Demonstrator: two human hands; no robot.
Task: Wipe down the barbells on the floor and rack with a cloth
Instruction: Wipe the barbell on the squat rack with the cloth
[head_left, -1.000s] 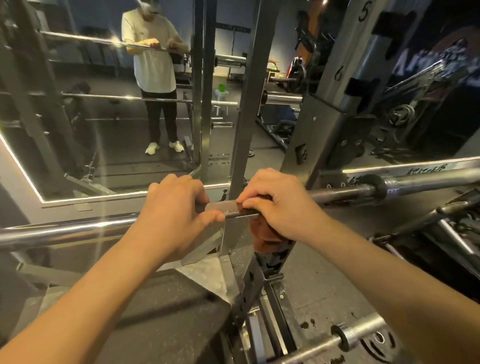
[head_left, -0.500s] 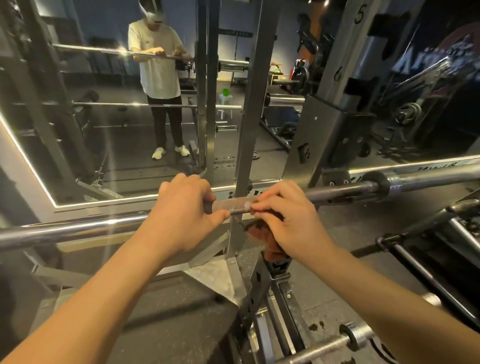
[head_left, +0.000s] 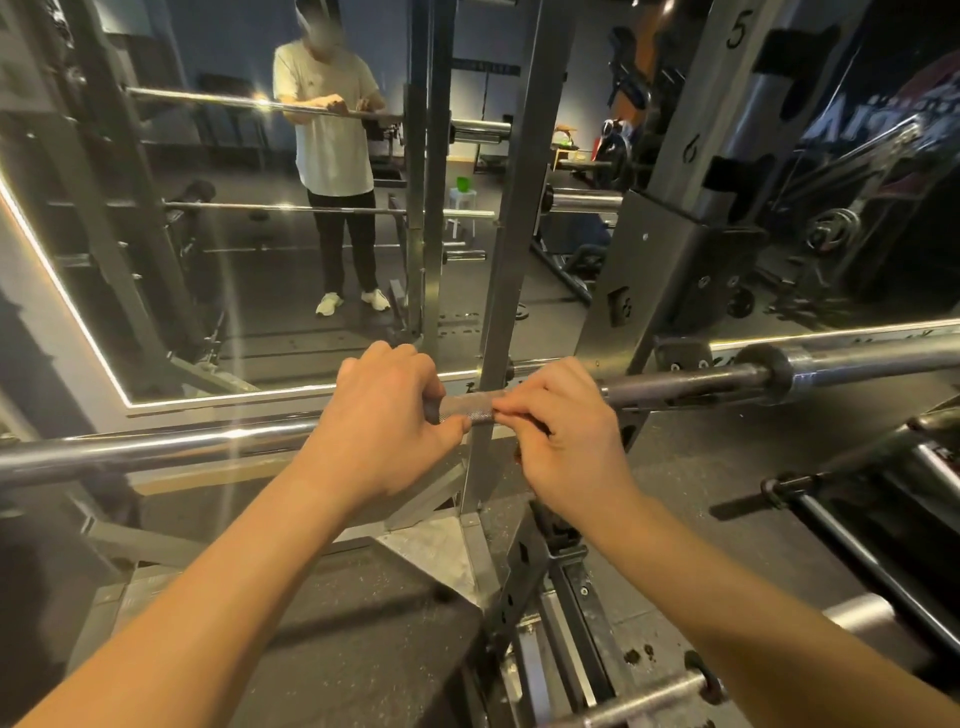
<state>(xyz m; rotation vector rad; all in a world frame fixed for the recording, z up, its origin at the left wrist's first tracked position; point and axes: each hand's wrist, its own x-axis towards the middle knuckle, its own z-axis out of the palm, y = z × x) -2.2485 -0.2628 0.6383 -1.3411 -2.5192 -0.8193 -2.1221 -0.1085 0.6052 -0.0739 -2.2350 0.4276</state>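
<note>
From the left edge across to the rack (head_left: 670, 270), the barbell (head_left: 156, 451) looks stiff, heavy and slippery where it shines, so your left hand (head_left: 382, 421) and right hand (head_left: 563, 436), close together and both curled round it, sensibly take the rough knurled part.

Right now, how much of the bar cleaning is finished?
Hard to say what's finished: the rack bar shines on its left stretch, so that part may be wiped already. In hand: the left hand and right hand both grip its rough middle; any cloth is hidden. Left: its thick right end and the floor bar.
</note>
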